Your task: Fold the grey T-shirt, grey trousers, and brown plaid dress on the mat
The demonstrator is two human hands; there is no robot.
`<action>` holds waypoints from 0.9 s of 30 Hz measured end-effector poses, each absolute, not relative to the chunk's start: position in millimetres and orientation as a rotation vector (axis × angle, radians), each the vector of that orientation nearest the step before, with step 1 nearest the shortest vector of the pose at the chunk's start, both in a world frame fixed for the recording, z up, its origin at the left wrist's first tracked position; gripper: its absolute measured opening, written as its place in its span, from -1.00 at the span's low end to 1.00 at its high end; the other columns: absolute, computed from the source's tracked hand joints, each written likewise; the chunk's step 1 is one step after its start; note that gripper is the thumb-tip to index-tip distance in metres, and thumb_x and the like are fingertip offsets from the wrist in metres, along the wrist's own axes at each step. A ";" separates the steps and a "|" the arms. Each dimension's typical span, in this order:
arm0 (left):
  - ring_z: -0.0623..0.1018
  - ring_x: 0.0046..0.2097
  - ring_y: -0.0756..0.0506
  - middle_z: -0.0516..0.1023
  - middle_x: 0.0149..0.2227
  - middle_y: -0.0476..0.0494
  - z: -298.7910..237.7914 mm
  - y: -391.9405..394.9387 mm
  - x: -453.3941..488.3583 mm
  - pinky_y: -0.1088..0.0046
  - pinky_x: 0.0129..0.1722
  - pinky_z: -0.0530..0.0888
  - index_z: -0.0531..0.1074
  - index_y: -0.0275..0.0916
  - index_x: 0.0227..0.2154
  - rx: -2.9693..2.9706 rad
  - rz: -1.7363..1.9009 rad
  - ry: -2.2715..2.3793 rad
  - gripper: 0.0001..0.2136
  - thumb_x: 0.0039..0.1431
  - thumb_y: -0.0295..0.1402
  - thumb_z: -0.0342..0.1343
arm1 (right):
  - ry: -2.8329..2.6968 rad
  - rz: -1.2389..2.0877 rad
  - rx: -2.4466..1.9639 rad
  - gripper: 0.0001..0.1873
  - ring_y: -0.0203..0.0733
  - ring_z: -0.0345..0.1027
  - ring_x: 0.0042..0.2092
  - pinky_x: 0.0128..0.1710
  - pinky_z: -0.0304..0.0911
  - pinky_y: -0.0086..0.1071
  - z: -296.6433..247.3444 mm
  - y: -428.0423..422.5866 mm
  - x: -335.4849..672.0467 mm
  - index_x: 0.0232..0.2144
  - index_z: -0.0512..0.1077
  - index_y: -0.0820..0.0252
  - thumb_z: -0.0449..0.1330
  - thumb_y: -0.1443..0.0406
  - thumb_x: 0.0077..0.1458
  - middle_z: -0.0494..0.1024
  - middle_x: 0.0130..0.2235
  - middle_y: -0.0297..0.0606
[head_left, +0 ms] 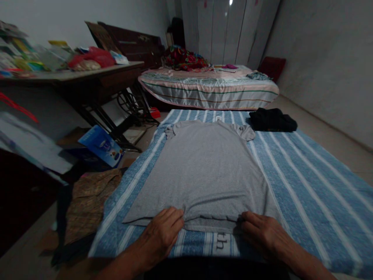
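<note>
The blue-and-white striped fabric sheet (305, 175) ran widest to the right of the short-sleeved grey cloth T-shirt (215, 167), whose left hem corner lay near the sheet's left edge; a folded black cloth garment (272, 119) sat just beside one sleeve. The shirt lay spread, sleeves rumpled, hem creased where my left hand (163, 230) and right hand (265, 232) pinched it.

One camera, worn on the head, looks forward and down; the shirt (214, 167) lies close below it, and the wardrobe (220, 33) stands far ahead.
</note>
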State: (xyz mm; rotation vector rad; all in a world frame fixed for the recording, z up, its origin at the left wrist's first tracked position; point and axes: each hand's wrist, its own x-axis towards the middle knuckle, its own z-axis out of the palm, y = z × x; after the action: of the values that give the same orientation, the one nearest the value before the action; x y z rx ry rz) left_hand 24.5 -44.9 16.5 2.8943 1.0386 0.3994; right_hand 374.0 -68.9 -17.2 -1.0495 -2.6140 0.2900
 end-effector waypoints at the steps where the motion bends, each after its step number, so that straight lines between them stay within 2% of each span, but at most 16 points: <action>1: 0.46 -0.19 -0.13 0.50 -0.17 -0.21 16.4 -45.0 24.8 0.31 -0.21 0.46 0.38 -0.25 -0.29 2.888 0.391 1.048 -0.73 0.00 -0.66 -0.07 | -2.613 0.287 -1.044 -0.78 -0.28 0.35 -0.41 -0.47 0.20 -0.42 -17.3 -68.7 374.2 -0.37 0.33 0.16 -0.07 0.41 0.25 0.45 -0.31 -0.24; 7: 0.44 -0.26 -0.10 0.48 -0.23 -0.16 12.4 -43.2 23.6 0.35 -0.25 0.46 0.31 -0.23 -0.38 2.826 0.529 0.969 -0.77 -0.03 -0.67 -0.07 | -2.586 0.300 -1.040 -0.72 -0.32 0.30 -0.46 -0.50 0.15 -0.44 -15.8 -70.9 375.9 -0.46 0.33 0.17 -0.08 0.50 0.18 0.44 -0.36 -0.27; 15: 0.46 -0.18 -0.11 0.49 -0.16 -0.20 16.4 -47.5 22.3 0.33 -0.18 0.47 0.28 -0.23 -0.33 2.804 0.468 0.996 -0.74 -0.04 -0.69 -0.07 | -2.622 0.301 -1.066 -0.71 -0.28 0.35 -0.41 -0.47 0.20 -0.42 -22.4 -72.4 378.1 -0.38 0.40 0.17 -0.07 0.53 0.13 0.48 -0.29 -0.20; 21: 0.47 -0.17 -0.12 0.50 -0.16 -0.19 13.7 -50.1 22.2 0.30 -0.13 0.48 0.32 -0.23 -0.32 2.820 0.431 1.034 -0.71 -0.08 -0.69 -0.06 | -2.660 0.311 -1.114 -0.70 -0.27 0.37 -0.41 -0.48 0.20 -0.43 -16.9 -73.6 376.8 -0.38 0.41 0.18 -0.06 0.54 0.12 0.48 -0.32 -0.22; 27: 0.44 -0.24 -0.12 0.49 -0.23 -0.18 6.2 -49.9 22.7 0.31 -0.23 0.47 0.32 -0.22 -0.39 2.868 0.454 1.055 -0.75 -0.08 -0.68 -0.06 | -2.606 0.230 -1.094 -0.69 -0.29 0.37 -0.39 -0.42 0.26 -0.46 -27.2 -72.8 378.7 -0.40 0.40 0.18 -0.05 0.58 0.05 0.51 -0.26 -0.21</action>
State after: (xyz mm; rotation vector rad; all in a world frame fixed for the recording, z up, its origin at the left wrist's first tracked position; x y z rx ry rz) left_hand 22.7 -49.9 6.2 2.8684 1.0555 0.4545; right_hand 378.7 -72.8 -27.2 -1.0940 -2.6060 0.2301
